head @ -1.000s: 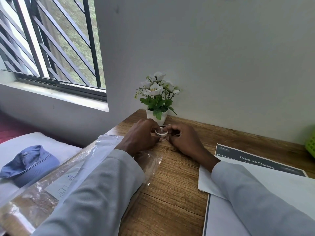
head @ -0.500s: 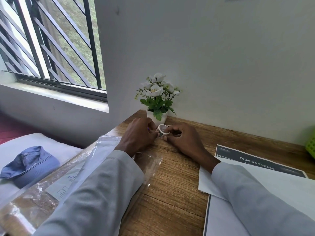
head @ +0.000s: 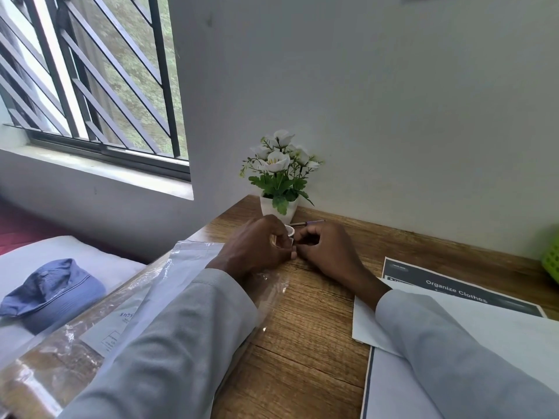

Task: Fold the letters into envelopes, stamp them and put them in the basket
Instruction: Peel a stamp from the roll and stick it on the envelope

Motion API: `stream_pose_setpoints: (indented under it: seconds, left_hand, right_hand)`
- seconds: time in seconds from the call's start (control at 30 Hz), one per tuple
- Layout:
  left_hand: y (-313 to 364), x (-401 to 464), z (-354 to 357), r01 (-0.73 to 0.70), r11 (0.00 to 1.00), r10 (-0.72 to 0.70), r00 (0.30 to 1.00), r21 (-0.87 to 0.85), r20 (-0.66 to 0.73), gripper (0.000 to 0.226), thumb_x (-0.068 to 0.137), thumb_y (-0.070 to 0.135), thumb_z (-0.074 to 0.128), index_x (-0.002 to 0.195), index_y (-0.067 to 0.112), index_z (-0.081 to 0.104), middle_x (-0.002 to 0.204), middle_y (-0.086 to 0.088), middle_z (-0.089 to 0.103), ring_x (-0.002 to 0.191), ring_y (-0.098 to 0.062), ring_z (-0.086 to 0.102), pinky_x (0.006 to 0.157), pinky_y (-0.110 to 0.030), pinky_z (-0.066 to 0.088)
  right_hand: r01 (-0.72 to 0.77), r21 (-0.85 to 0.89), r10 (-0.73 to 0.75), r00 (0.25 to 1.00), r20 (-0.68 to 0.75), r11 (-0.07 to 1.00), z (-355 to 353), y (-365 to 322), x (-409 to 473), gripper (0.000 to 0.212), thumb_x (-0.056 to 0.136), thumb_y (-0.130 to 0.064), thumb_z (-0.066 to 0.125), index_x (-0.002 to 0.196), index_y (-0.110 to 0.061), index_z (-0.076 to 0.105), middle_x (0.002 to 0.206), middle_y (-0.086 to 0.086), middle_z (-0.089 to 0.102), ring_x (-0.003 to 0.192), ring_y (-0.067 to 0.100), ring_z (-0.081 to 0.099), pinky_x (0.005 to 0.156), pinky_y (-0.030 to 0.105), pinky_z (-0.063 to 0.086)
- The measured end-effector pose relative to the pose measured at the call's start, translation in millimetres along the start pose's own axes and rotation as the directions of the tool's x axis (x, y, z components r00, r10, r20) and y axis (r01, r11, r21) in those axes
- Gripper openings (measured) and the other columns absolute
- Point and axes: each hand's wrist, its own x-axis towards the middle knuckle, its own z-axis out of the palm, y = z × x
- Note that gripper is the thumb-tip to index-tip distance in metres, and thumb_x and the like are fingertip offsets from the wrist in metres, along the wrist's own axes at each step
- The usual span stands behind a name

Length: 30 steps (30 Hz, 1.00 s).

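My left hand [head: 257, 243] and my right hand [head: 326, 246] meet in front of the flower pot, both with curled fingers round a small white round object [head: 289, 229], perhaps a tape roll; most of it is hidden between the fingers. A white envelope [head: 366, 325] lies under my right forearm, on top of printed sheets [head: 453, 293] headed "Organize Clothes". A plastic sleeve with papers [head: 121, 316] lies under my left forearm. A green basket [head: 552, 261] shows at the right edge.
A white pot of artificial flowers [head: 279, 176] stands against the wall just behind my hands, with a pen-like item [head: 313, 222] beside it. A blue cap [head: 51, 294] lies on a white cushion left of the wooden desk [head: 305, 343]. A barred window is at upper left.
Both hands stay at the same spot. The small white object has turned between the fingers and now sits lower, more covered by my left hand.
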Motion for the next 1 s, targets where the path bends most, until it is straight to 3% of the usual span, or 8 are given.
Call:
stream_pose_setpoints:
  seconds: [0.1,0.27,0.47,0.63,0.8,1.0]
  left_hand:
    - [0.5,0.2,-1.7,0.015,1.0,-0.015,0.999,0.001,0.029,0.012,0.077,0.022,0.078,0.086,0.029,0.073,0.11,0.004,0.068,0.103,-0.017,0.059,0.089,-0.039,0.053]
    - [-3.8,0.8,-3.8,-0.018,1.0,0.018,0.999,-0.016,0.042,0.035,0.076,0.0,0.068,0.084,0.034,0.071,0.105,0.004,0.07,0.1,-0.017,0.062,0.085,-0.042,0.056]
    - [-6.4,1.4,-3.9,-0.022,0.998,0.022,1.0,-0.053,-0.004,0.034,0.078,0.006,0.075,0.106,0.023,0.064,0.112,0.0,0.069,0.102,-0.015,0.063,0.085,-0.033,0.055]
    - [-7.8,2.5,-6.0,-0.032,0.999,0.031,0.999,0.028,0.016,0.038,0.081,-0.004,0.069,0.112,0.018,0.07,0.116,-0.004,0.071,0.103,-0.017,0.064,0.085,-0.026,0.052]
    - [-7.7,0.5,-9.3,-0.046,0.994,0.048,0.998,0.097,-0.027,0.036,0.083,0.002,0.07,0.114,0.021,0.072,0.119,-0.004,0.07,0.105,-0.023,0.063,0.088,-0.038,0.054]
    - [-10.4,0.4,-8.8,-0.015,0.99,0.023,0.998,0.144,-0.056,0.032,0.088,0.016,0.069,0.118,0.027,0.069,0.122,-0.002,0.067,0.111,-0.022,0.06,0.087,-0.04,0.053]
  right_hand:
    - [-0.03,0.025,0.03,0.999,0.017,0.999,-0.8,1.2,0.8,0.013,0.076,-0.015,0.078,0.089,-0.015,0.078,0.087,-0.002,0.076,0.076,0.008,0.068,0.069,0.022,0.054]
    - [-0.05,0.041,0.049,0.998,0.03,0.998,0.5,0.9,0.7,0.018,0.074,-0.03,0.081,0.086,-0.017,0.079,0.081,-0.005,0.075,0.071,0.008,0.067,0.065,0.027,0.054]
    - [-0.033,0.035,0.033,0.999,-0.005,0.999,0.3,0.8,0.7,0.005,0.082,-0.019,0.074,0.081,-0.015,0.078,0.073,-0.005,0.073,0.065,0.008,0.065,0.06,0.026,0.053]
    - [-0.023,0.049,0.022,1.0,0.008,0.999,0.5,0.8,1.0,0.007,0.081,-0.016,0.071,0.077,-0.016,0.077,0.07,-0.006,0.071,0.064,0.009,0.065,0.058,0.024,0.052]
    - [0.031,0.088,-0.035,0.999,0.036,0.996,0.8,1.2,0.1,0.01,0.08,-0.015,0.069,0.072,-0.019,0.073,0.067,-0.008,0.068,0.062,0.01,0.064,0.06,0.032,0.053]
    - [0.033,0.12,-0.046,0.993,0.106,0.992,-0.1,-0.4,-0.1,0.009,0.084,-0.015,0.066,0.075,-0.014,0.07,0.07,-0.005,0.065,0.063,0.009,0.057,0.059,0.028,0.047]
